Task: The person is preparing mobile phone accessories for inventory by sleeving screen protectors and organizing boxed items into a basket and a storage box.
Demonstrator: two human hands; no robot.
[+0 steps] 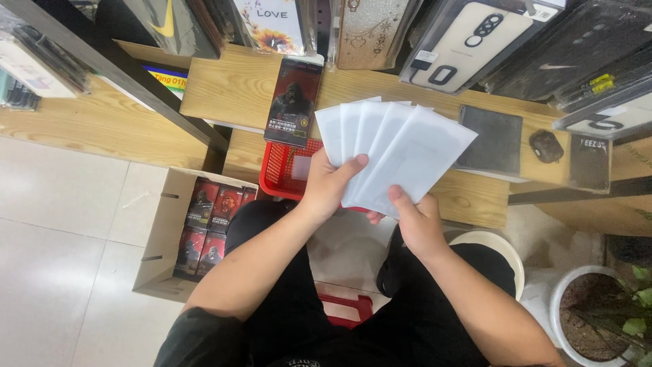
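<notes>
The fan of white sleeves (pixel 390 153) — pinched by the left hand (pixel 331 187) and steadied by the right hand (pixel 415 221) — could be spilled into the red basket (pixel 278 178) if either pinch were loosened.

matt white paper sleeves (pixel 394 153), grained wooden shelf (pixel 231 88), red plastic basket (pixel 278 173), cardboard box (pixel 159 238).

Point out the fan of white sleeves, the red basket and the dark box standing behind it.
fan of white sleeves (pixel 407 153), head view, face of the frontmost sleeve.
red basket (pixel 280 170), head view, its left mesh floor.
dark box (pixel 293 102), head view, middle of its printed front.
</notes>
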